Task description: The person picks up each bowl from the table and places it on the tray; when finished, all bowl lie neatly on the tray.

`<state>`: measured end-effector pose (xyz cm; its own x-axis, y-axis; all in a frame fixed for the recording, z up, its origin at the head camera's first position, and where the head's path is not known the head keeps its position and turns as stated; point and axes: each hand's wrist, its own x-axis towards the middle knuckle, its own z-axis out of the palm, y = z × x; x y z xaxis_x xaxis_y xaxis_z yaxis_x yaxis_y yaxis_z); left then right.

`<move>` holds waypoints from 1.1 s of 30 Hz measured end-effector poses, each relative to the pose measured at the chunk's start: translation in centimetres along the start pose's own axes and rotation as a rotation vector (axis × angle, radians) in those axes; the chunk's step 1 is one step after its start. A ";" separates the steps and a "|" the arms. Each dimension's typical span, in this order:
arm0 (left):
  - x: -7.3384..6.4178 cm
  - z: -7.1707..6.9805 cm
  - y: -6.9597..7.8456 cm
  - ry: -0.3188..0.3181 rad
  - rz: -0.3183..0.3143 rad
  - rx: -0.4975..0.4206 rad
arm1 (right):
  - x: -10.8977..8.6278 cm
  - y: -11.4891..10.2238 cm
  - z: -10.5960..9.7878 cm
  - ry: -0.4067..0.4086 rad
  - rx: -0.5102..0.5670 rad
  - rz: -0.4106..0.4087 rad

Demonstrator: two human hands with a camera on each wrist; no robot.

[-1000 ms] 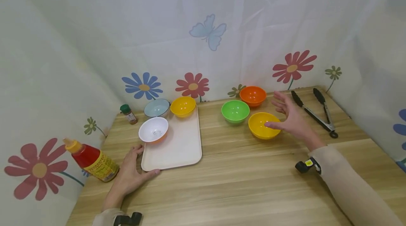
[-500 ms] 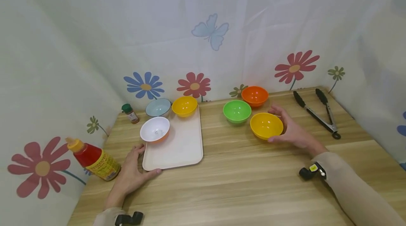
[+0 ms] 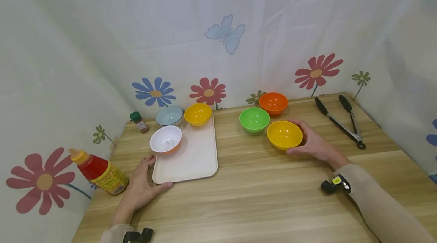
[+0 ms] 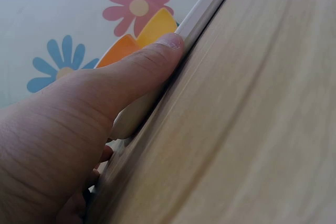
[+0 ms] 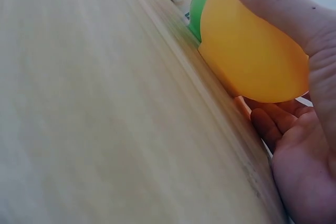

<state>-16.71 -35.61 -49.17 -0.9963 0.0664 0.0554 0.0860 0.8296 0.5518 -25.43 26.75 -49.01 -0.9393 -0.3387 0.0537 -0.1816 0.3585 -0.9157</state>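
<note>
My left hand (image 3: pixel 139 186) rests at the near left corner of a pale rectangular tray (image 3: pixel 201 163), thumb straight along its front edge and fingers by its left side. In the left wrist view the thumb (image 4: pixel 142 69) lies against the tray's rim. On the tray stand a bowl white inside and orange outside (image 3: pixel 166 140) and a yellow bowl (image 3: pixel 198 115); a light blue bowl (image 3: pixel 169 116) is at its back left corner. My right hand (image 3: pixel 315 144) grips another yellow bowl (image 3: pixel 284 135) from its right side. In the right wrist view its thumb overlaps the bowl's wall, with other fingers partly hidden behind.
A green bowl (image 3: pixel 254 119) and an orange bowl (image 3: pixel 273 103) stand just behind the gripped bowl. Black-tipped tongs (image 3: pixel 341 123) lie spread at the right. A red sauce bottle (image 3: pixel 102 173) stands beside my left hand, and a green-capped jar (image 3: pixel 139 122) farther back. Patterned curtains border the table.
My right hand has come down from over the yellow bowl to its right side, its fingers and thumb closing round it. The left hand and the tray have stayed in place.
</note>
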 end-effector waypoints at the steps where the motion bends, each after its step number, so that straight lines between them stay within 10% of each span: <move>1: 0.0 0.0 0.0 0.001 0.001 0.000 | 0.0 0.0 0.0 -0.001 0.004 0.001; 21: -0.1 0.4 -0.6 -0.027 -0.028 -0.010 | -0.2 0.0 -0.3 0.053 0.049 0.018; 33: 0.2 0.2 -0.5 0.002 0.015 -0.007 | 0.8 -4.3 -0.9 0.123 0.096 -0.106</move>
<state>-16.97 -35.87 -49.58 -0.9948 0.0778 0.0657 0.1012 0.8247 0.5564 -25.68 25.74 -44.64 -0.9461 -0.2590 0.1947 -0.2583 0.2401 -0.9357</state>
